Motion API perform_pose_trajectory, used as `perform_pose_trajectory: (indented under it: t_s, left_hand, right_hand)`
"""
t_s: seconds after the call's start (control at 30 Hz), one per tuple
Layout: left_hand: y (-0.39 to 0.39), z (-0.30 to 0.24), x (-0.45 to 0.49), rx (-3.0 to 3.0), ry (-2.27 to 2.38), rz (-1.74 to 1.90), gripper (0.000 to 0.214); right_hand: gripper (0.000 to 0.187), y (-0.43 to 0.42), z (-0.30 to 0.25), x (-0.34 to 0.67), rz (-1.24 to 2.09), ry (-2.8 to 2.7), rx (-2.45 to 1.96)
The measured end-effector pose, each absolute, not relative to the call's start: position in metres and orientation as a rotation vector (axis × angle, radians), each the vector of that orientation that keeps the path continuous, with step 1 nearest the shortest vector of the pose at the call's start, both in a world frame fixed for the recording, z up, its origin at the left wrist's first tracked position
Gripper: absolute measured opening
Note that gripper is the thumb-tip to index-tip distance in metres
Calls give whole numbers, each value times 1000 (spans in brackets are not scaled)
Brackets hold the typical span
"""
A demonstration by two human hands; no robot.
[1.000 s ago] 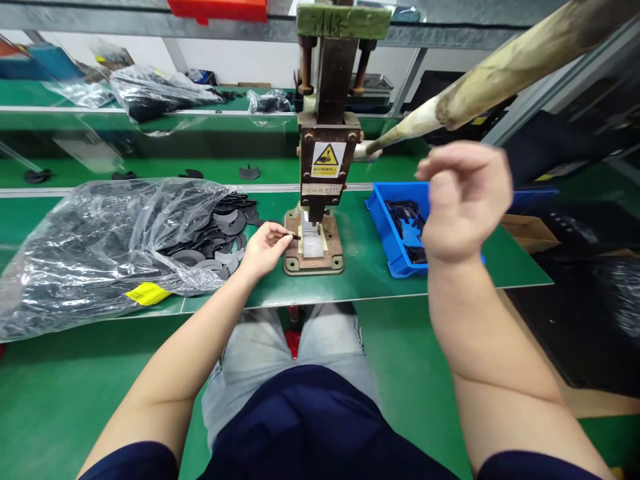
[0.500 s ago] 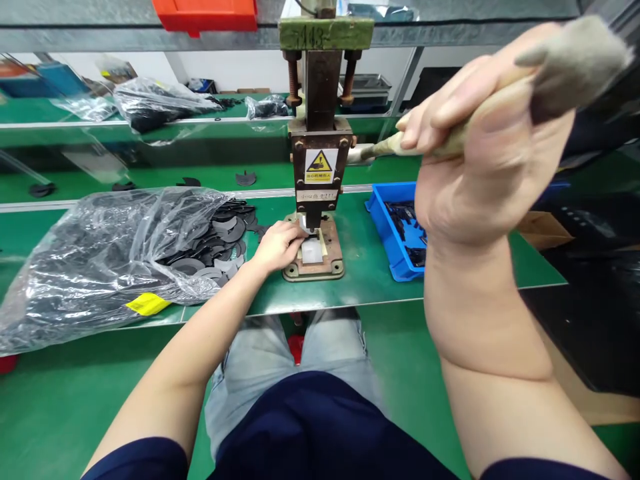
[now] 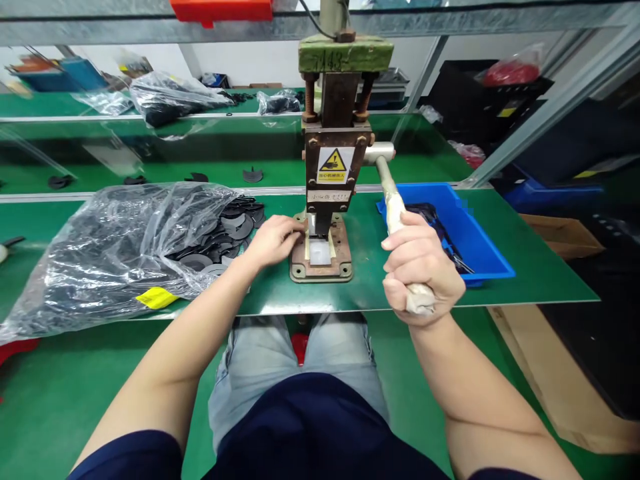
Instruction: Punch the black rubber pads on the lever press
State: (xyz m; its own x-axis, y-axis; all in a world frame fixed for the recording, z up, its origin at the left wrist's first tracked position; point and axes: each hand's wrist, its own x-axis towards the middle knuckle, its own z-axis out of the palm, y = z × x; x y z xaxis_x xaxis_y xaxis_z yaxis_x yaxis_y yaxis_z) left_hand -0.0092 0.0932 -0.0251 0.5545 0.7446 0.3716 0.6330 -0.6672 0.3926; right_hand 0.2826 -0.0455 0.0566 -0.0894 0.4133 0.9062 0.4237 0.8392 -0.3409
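Note:
In the middle of the bench stands a hand lever press (image 3: 327, 167) with a yellow warning label on its front. My right hand (image 3: 425, 267) is wrapped round its lever handle (image 3: 395, 210), which is covered in pale wrapping and slants down toward me. The press's ram (image 3: 323, 223) is down at the small fixture, behind a whitish translucent block (image 3: 320, 252) on the base plate (image 3: 341, 257). My left hand (image 3: 277, 240) is at the left side of the fixture, fingers bent and close together at the ram; anything between the fingertips is hidden.
Left of the press lies a clear plastic bag (image 3: 125, 240) spilling black curved pieces (image 3: 235, 230). A blue bin (image 3: 487, 270) with black parts stands on the right behind my right hand. Several black pieces (image 3: 253, 175) lie along the back strip. A cardboard box (image 3: 565, 233) is at far right.
My right hand has pulled the lever from raised near the camera down to beside the blue bin. The ram has come down. My left hand stays by the fixture.

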Motion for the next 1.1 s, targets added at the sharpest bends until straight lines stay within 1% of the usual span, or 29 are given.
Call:
perform_pose_trajectory:
  t_s: [0.1,0.17,0.3,0.43,0.5,0.57,0.7,0.77,0.9,0.97,1.03,1.1]
  left_hand:
    - [114,-15,-48,2581,1455,650,33]
    - [126,-12,-71,2615,1548,483,34]
    - [142,-17,-87,2675,1534,127,44]
    - [153,-26,-75,2728,1430,-81,60]
    - [159,-27,-70,2727,1412,-130,62]
    - [164,-26,-68,2713,1433,-166,57]
    - [169,-20,-75,2718,1425,-171,39]
    - [166,-17,-80,2730,1429,-88,33]
    - [154,-8,-87,2662,1526,278,36]
    - [146,-3,-88,2614,1532,404,35]
    - [137,3,-86,2594,1476,416,33]
    - [128,9,-84,2576,1446,345,38]
  right_hand:
    - [21,-42,55,278,-37,-1640,-629]
    - [23,-39,54,274,-50,-1600,-601]
    - [25,-37,52,269,-66,-1537,-606]
    - [28,-37,51,268,-76,-1528,-622]
    - [27,-37,51,268,-64,-1535,-620]
    - [27,-37,51,268,-58,-1532,-599]
    - [28,-35,51,265,-57,-1508,-560]
    - [28,-34,51,263,-61,-1490,-553]
    - [28,-33,51,262,-67,-1482,-556]
    - [27,-33,51,263,-67,-1489,-546]
    - [28,-34,51,263,-69,-1493,-545]
    - [29,-35,51,264,-76,-1504,-570]
